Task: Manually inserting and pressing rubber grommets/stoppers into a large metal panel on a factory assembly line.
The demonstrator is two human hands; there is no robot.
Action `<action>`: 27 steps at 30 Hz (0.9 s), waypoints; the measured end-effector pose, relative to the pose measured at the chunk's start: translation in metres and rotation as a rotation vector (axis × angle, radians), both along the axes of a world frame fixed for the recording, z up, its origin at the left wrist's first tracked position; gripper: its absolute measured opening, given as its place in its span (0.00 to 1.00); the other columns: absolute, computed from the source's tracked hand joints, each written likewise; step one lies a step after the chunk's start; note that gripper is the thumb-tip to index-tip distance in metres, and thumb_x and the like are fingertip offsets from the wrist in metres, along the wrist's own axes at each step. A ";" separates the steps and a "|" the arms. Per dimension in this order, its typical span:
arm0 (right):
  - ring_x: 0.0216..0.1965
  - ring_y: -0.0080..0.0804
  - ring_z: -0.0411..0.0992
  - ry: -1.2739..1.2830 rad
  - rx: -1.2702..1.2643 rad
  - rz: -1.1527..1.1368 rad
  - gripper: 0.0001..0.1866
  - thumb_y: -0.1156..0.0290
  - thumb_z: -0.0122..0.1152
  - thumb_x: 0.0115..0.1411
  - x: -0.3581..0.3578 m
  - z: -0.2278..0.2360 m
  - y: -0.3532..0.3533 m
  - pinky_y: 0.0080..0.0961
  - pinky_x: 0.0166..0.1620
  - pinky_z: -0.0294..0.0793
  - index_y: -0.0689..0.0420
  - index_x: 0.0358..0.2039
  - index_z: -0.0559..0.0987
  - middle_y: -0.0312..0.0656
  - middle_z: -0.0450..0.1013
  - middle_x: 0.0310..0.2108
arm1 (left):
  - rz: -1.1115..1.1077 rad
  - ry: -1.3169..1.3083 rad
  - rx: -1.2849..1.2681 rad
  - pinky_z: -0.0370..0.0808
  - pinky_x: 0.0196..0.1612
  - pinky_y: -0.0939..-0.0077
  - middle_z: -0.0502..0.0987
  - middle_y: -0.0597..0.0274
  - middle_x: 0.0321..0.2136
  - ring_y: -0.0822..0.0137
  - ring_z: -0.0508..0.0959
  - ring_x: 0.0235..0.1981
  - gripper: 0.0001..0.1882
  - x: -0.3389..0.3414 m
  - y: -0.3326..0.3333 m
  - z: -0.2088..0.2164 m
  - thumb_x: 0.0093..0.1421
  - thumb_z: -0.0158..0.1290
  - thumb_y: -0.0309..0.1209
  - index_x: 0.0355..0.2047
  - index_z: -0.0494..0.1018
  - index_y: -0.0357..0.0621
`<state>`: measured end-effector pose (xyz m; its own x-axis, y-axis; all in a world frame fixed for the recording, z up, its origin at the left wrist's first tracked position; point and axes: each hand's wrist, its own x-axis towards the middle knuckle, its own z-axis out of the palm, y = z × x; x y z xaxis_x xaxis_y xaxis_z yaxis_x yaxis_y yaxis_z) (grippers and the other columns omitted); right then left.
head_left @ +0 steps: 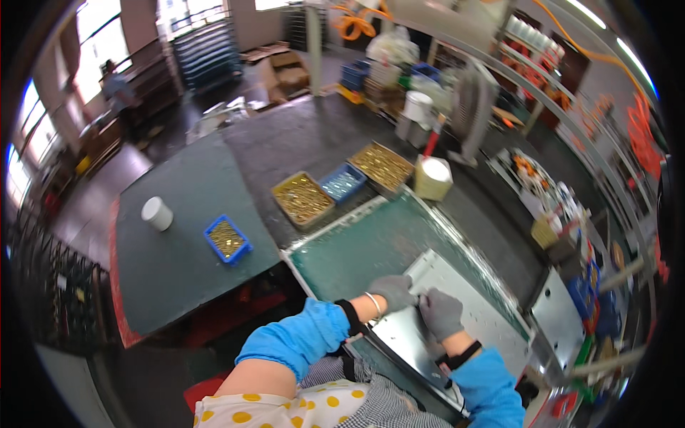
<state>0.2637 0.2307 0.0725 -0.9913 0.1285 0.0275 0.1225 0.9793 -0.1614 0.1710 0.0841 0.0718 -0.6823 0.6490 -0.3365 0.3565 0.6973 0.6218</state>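
Note:
Both my hands wear grey gloves, with blue sleeves on the forearms. My left hand (392, 292) is closed at the upper left edge of a flat light-grey metal panel (479, 314). Close to its right, my right hand (441, 314) is curled shut over the same panel area. Whatever the fingers pinch is too small or hidden to make out. A shinier metal piece (408, 341) lies nearest my body, partly under my right wrist. Both metal parts rest on a worn green work surface (349, 246) with a pale metal rim.
Beyond the rim stand two boxes of brass-coloured small parts (302, 200) (383, 166) and a blue bin of silvery parts (342, 182). On the left table are a blue basket (227, 239) and a white container (157, 213). A fan (474, 107) stands behind; a person (120, 93) is far left.

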 end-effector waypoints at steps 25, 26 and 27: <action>0.31 0.44 0.75 -0.242 -0.262 0.325 0.20 0.54 0.68 0.49 -0.038 0.012 0.044 0.36 0.36 0.73 0.59 0.31 0.76 0.48 0.77 0.28 | -0.027 0.025 -0.019 0.73 0.42 0.55 0.78 0.48 0.37 0.47 0.77 0.41 0.21 -0.007 0.005 -0.003 0.55 0.54 0.43 0.44 0.72 0.42; 0.30 0.44 0.75 -0.336 -0.376 0.374 0.21 0.53 0.68 0.49 -0.045 0.013 0.048 0.36 0.35 0.72 0.59 0.31 0.76 0.48 0.76 0.27 | -0.007 0.023 0.002 0.73 0.42 0.55 0.78 0.48 0.37 0.47 0.78 0.42 0.21 -0.007 0.005 -0.004 0.54 0.55 0.42 0.43 0.73 0.41; 0.29 0.43 0.75 -0.429 -0.494 0.419 0.22 0.52 0.68 0.49 -0.051 0.015 0.053 0.35 0.35 0.72 0.58 0.31 0.76 0.48 0.76 0.27 | 0.005 0.006 0.029 0.73 0.42 0.56 0.78 0.48 0.38 0.47 0.78 0.42 0.22 -0.007 0.004 -0.004 0.53 0.57 0.42 0.43 0.75 0.40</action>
<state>0.2124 0.2837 0.0871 -0.8707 -0.3621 -0.3328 -0.0916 0.7842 -0.6138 0.1636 0.0881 0.0676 -0.6874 0.6551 -0.3136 0.3569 0.6807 0.6398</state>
